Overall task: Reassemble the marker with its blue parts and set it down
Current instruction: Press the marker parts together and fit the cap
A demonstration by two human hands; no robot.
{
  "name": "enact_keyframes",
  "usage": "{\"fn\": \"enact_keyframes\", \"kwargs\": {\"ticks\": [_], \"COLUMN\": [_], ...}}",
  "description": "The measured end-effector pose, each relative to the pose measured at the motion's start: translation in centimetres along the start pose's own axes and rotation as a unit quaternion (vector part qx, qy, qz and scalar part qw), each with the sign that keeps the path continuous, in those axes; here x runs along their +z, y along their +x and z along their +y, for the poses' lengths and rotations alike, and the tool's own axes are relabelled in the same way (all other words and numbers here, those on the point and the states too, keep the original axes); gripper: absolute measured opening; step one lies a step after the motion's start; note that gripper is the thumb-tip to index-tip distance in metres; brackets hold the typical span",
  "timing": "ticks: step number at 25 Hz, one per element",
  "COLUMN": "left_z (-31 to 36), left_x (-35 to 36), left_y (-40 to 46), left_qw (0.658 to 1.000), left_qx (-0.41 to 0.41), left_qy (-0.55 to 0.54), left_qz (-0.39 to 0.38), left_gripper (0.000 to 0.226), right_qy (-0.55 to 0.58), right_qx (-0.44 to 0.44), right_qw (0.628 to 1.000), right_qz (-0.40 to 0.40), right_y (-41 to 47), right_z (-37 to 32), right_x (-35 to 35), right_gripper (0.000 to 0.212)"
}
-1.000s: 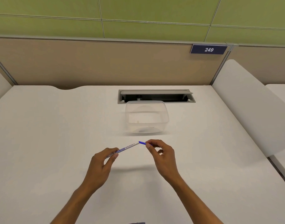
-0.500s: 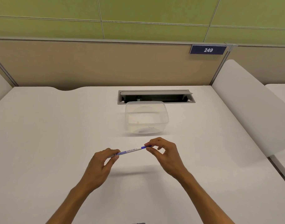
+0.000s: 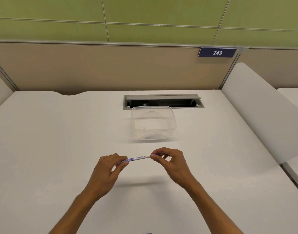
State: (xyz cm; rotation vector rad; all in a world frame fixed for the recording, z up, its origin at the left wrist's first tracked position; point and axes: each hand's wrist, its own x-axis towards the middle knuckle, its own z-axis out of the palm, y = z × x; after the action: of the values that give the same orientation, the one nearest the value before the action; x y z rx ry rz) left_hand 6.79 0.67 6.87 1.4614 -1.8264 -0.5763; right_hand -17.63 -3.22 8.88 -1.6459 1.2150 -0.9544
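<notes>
Pretty clearly an office cubicle. White desk (image 3: 43, 141) boxed in by a tan partition (image 3: 94, 68) at 12 o'clock, with a blue number plate (image 3: 217, 52) reading 249 up at 1 o'clock. There's a cable hatch (image 3: 163, 101) cut into the desktop, white side dividers (image 3: 263, 112) at 3 o'clock, and green wall panels (image 3: 144, 12) behind it all.

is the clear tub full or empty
Empty, as far as shows: the tub stands open on the desk, with only its bare bottom visible through the walls.
</notes>
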Motion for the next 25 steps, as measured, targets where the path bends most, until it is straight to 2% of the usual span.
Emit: {"fn": "enact_keyframes", "kwargs": {"ticks": [7,8,13,16,19,23,25], "left_z": [0.6,0.6,0.8,0.9,1.1,1.6,1.7], "left_x": [-0.2,-0.3,-0.8,-1.1,-1.1,-1.7,-2.0], "left_y": [0.1,0.1,0.3,0.3,0.4,0.8,0.9], "left_qw": [0.999,0.999,1.0,0.999,0.996,0.996,0.997], "left_qx": [0.006,0.003,-0.005,-0.014,-0.003,0.005,0.005], "left_qy": [0.041,0.04,0.02,-0.016,0.002,0.003,0.006], "left_qz": [-0.003,-0.003,-0.011,-0.049,-0.089,-0.087,-0.078], "left_gripper": [0.018,0.017,0.017,0.019,0.018,0.018,0.017], "right_qy": [-0.021,-0.037,-0.154,-0.216,-0.258,-0.275,-0.25], "right_qx": [0.016,0.005,-0.102,-0.14,-0.174,-0.178,-0.161], "right_qw": [0.999,0.999,0.983,0.966,0.95,0.945,0.954], "right_qz": [-0.021,-0.016,0.007,0.006,0.001,-0.011,-0.026], "right_y": [-0.1,-0.2,-0.9,-1.1,-1.2,-1.0,-1.1], "right_z": [0.2,0.2,0.1,-0.2,-0.6,-1.4,-1.4], "right_x": [0.7,0.7,0.2,-0.1,-0.2,-0.2,-0.2], "right_gripper": [0.043,0.042,0.007,0.009,0.015,0.02,0.022]}}
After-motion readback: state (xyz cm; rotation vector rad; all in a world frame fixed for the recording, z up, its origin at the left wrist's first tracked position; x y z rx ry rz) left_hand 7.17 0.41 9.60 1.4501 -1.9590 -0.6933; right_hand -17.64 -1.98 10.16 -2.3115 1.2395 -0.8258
